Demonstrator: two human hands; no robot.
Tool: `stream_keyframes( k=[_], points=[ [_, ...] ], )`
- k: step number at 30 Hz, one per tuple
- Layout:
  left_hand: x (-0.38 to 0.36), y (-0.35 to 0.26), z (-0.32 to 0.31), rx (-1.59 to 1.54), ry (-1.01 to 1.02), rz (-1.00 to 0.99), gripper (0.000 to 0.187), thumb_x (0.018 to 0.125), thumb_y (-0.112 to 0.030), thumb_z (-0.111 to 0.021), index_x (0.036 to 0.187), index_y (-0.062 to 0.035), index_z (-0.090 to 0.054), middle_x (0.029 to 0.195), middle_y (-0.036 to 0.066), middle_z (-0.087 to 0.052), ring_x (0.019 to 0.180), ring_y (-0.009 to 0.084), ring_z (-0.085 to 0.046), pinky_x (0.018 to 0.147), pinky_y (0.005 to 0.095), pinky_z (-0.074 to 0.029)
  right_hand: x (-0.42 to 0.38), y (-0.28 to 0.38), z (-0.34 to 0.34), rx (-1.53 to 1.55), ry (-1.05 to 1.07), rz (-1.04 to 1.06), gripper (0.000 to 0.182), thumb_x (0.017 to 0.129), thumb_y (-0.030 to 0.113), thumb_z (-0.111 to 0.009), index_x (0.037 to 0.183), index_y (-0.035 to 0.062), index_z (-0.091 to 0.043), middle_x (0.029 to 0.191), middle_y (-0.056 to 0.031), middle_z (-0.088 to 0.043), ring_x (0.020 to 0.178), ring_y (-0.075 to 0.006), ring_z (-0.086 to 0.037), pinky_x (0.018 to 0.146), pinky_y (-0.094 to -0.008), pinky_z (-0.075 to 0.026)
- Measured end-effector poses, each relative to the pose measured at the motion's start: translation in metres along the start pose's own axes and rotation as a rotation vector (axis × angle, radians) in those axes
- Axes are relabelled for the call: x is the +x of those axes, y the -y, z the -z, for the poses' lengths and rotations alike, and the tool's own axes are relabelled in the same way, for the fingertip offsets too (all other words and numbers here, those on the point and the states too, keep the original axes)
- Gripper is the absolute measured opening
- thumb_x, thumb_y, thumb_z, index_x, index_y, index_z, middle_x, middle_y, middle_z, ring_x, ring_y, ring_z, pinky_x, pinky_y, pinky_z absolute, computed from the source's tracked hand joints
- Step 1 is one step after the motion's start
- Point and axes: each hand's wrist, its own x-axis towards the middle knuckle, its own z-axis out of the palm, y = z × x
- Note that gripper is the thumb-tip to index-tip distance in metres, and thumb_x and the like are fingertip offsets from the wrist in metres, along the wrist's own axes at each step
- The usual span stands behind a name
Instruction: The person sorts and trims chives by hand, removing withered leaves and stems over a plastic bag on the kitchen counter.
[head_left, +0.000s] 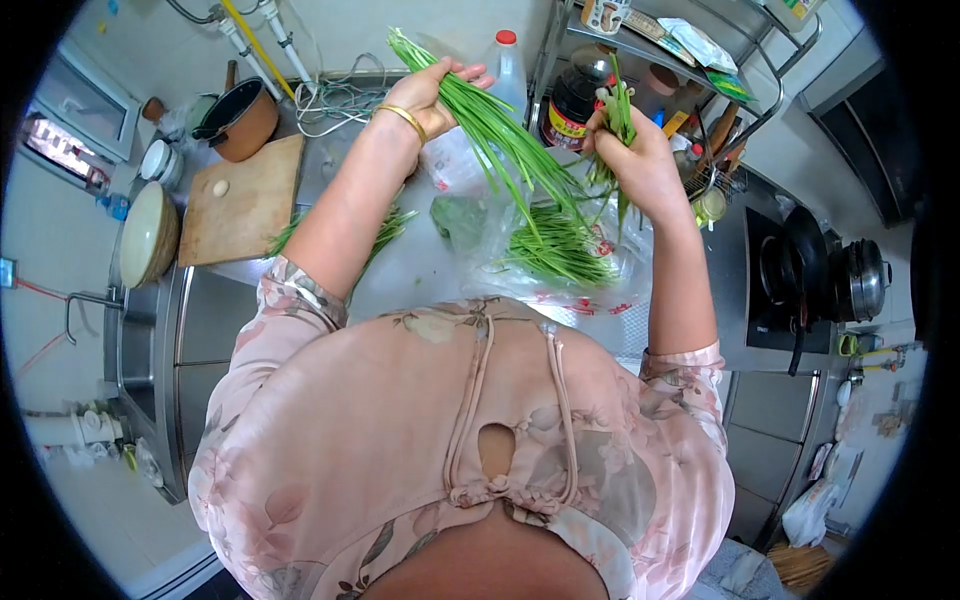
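Observation:
My left hand, with a gold bangle at the wrist, holds a long bunch of garlic chives under its thumb. The fingers reach out beneath the stems, and the leaves droop to the right. In my right hand a smaller, untidy bunch of chives is pinched upright, with ends hanging below. Beneath the hands, more chives lie on a clear plastic bag. Another pile of chives is partly hidden by my left forearm. A dark green bundle sits beside the bag.
A cutting board with a small round white item, a pot and a large bowl stand at left. Behind are a red-capped jug, a dark bottle and a metal rack. Pans sit on the right-hand stove.

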Motion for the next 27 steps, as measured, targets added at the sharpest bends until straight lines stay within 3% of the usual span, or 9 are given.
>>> stream_keyframes(
  k=[4,5,6,8,11,17,20,23,27],
  points=[
    [0.001,0.001,-0.004,0.016,-0.032,-0.039,0.019,0.092,-0.019,-0.037,0.091,-0.0008,-0.037,0.111,0.023,-0.049,0.102,0.0395,-0.05,0.09,0.0505,-0.042,-0.016,0.011,-0.005,-0.112,0.246,0.029,0.016,0.074,0.008,-0.052,0.086,-0.0009,-0.056,0.076,-0.0035,-0.056,0.067,-0.0096,-0.051,0.061,-0.0251,-0.043],
    [0.001,0.002,-0.005,0.015,-0.038,-0.041,0.019,0.092,-0.02,-0.036,0.091,-0.0009,-0.037,0.11,0.023,-0.049,0.102,0.0393,-0.05,0.09,0.0505,-0.042,-0.022,0.023,-0.014,-0.148,0.258,0.009,0.018,0.072,0.01,-0.055,0.087,-0.0008,-0.058,0.073,-0.008,-0.058,0.065,-0.014,-0.054,0.061,-0.028,-0.044],
    [0.001,0.003,-0.007,0.014,-0.043,-0.044,0.019,0.093,-0.02,-0.036,0.091,-0.0011,-0.037,0.11,0.023,-0.049,0.102,0.0391,-0.05,0.09,0.0504,-0.042,-0.02,0.003,-0.028,-0.28,0.194,0.186,0.021,0.071,0.016,-0.06,0.084,-0.0001,-0.059,0.071,-0.0145,-0.059,0.065,-0.0238,-0.058,0.062,-0.0334,-0.045],
    [0.002,0.006,-0.009,0.015,-0.058,-0.052,0.019,0.093,-0.02,-0.035,0.091,-0.0013,-0.037,0.109,0.023,-0.05,0.102,0.0389,-0.05,0.09,0.0502,-0.042,-0.021,0.015,-0.04,-0.632,0.234,0.133,0.025,0.069,0.023,-0.063,0.079,0.0011,-0.058,0.07,-0.0188,-0.058,0.069,-0.0322,-0.058,0.063,-0.0396,-0.045],
    [0.003,0.007,-0.009,0.011,-0.077,-0.066,0.019,0.093,-0.02,-0.035,0.09,-0.0015,-0.037,0.108,0.023,-0.05,0.102,0.0387,-0.05,0.09,0.05,-0.042,-0.015,0.008,-0.056,-0.78,0.258,0.104,0.024,0.067,0.024,-0.064,0.077,0.0024,-0.058,0.074,-0.018,-0.059,0.073,-0.0347,-0.057,0.064,-0.0426,-0.045],
    [0.005,0.001,0.0,-0.044,-0.069,-0.048,0.02,0.093,-0.021,-0.034,0.091,-0.0013,-0.036,0.107,0.023,-0.05,0.1,0.0382,-0.051,0.088,0.0503,-0.042,-0.006,-0.008,-0.056,-0.592,0.286,0.136,0.02,0.066,0.018,-0.062,0.075,0.0013,-0.056,0.077,-0.0185,-0.057,0.075,-0.0349,-0.056,0.064,-0.0421,-0.044],
    [0.013,0.001,0.01,-0.049,-0.043,-0.014,0.021,0.094,-0.023,-0.032,0.093,-0.0013,-0.035,0.107,0.023,-0.049,0.1,0.0376,-0.051,0.086,0.0507,-0.044,-0.005,-0.009,-0.053,-0.377,0.269,0.399,0.017,0.065,0.011,-0.062,0.075,0.0004,-0.053,0.075,-0.0171,-0.053,0.074,-0.0348,-0.054,0.063,-0.0399,-0.043],
    [0.008,0.007,0.003,-0.046,-0.092,-0.036,0.02,0.094,-0.021,-0.031,0.092,-0.0012,-0.035,0.11,0.025,-0.048,0.102,0.0378,-0.05,0.087,0.0511,-0.042,-0.008,-0.01,-0.049,-0.267,0.185,0.452,0.019,0.062,0.006,-0.061,0.077,0.0008,-0.051,0.072,-0.0153,-0.048,0.07,-0.0336,-0.051,0.061,-0.0365,-0.041],
    [0.013,0.0,0.011,-0.153,-0.081,-0.007,0.018,0.093,-0.019,-0.033,0.091,-0.0011,-0.035,0.115,0.024,-0.044,0.105,0.0382,-0.048,0.089,0.0503,-0.042,-0.017,-0.005,-0.034,-0.15,0.139,0.373,0.012,0.071,0.006,-0.061,0.078,0.0013,-0.052,0.072,-0.0078,-0.053,0.068,-0.022,-0.053,0.064,-0.0302,-0.043]
  ],
)
